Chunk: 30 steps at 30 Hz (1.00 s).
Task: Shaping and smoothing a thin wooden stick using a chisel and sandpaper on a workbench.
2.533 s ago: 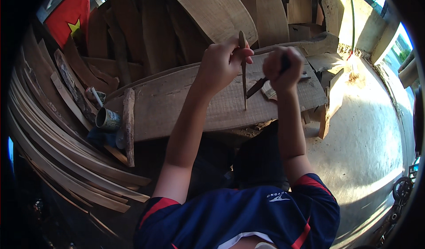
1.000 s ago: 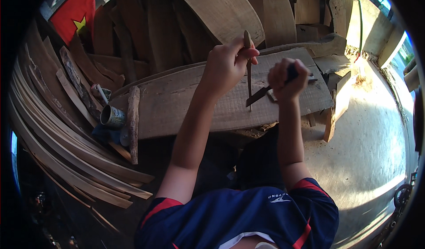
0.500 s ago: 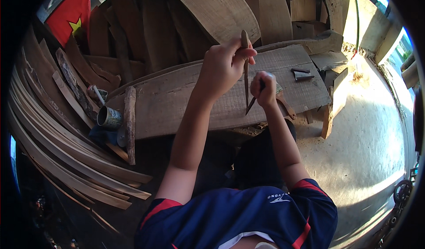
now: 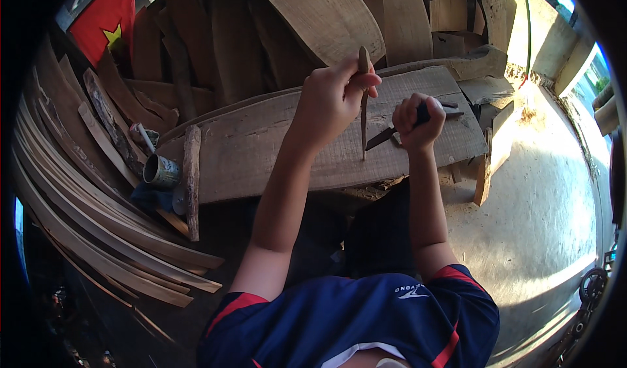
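My left hand (image 4: pixel 332 93) pinches a slender wooden stick (image 4: pixel 364 126) near its top. The stick stands nearly upright over the wide plank (image 4: pixel 261 139), its lower end low over the wood; whether it touches cannot be made out. In my closed right hand (image 4: pixel 419 127) is the dark handle of a knife (image 4: pixel 381 138). Its dark blade slants down to the left, with the tip close beside the stick's lower part. Just behind the right hand, a small dark metal piece (image 4: pixel 452 112) lies on the plank, partly hidden.
A rough branch piece (image 4: pixel 191 185) crosses the plank's left end, beside a tin can (image 4: pixel 162 172). Long curved wood strips (image 4: pixel 130 237) fill the left side. Boards (image 4: pixel 232 48) lean at the back near a red flag (image 4: pixel 98 21). Sunlit floor (image 4: pixel 522 237) lies right.
My right hand has moved up and to the right with the knife, turning so that more blade shows. My left hand and the stick have hardly moved.
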### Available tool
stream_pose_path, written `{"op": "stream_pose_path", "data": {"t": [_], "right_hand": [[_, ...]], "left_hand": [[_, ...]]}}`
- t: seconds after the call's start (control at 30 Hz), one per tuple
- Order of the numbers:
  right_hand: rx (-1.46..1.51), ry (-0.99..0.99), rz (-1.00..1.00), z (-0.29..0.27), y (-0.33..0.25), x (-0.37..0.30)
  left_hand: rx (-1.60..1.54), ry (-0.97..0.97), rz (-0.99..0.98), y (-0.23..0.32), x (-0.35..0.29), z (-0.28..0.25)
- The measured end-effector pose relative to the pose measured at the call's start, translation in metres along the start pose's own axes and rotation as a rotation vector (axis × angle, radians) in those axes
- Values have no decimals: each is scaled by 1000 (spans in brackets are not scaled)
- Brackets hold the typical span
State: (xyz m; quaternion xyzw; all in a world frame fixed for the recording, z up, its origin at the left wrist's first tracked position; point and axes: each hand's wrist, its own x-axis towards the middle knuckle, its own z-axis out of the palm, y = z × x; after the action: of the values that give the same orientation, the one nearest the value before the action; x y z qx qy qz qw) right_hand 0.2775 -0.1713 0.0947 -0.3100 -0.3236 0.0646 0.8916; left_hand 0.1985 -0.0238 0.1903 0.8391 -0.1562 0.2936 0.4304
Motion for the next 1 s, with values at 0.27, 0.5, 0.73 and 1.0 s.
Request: {"op": "stream_pose_path", "data": {"t": [0.27,0.5,0.73,1.0], "right_hand": [[-298,-82,52,24,9,5],[-269,-74,54,20,7,1],[-145,-29,70,7,18,-1],[-82,-23,-6,5,11,-2]], "left_hand": [[65,8,78,5,0,8],[61,0,42,13,-5,9],[48,43,54,7,-6,6],[21,30,36,2,-4,4]]}}
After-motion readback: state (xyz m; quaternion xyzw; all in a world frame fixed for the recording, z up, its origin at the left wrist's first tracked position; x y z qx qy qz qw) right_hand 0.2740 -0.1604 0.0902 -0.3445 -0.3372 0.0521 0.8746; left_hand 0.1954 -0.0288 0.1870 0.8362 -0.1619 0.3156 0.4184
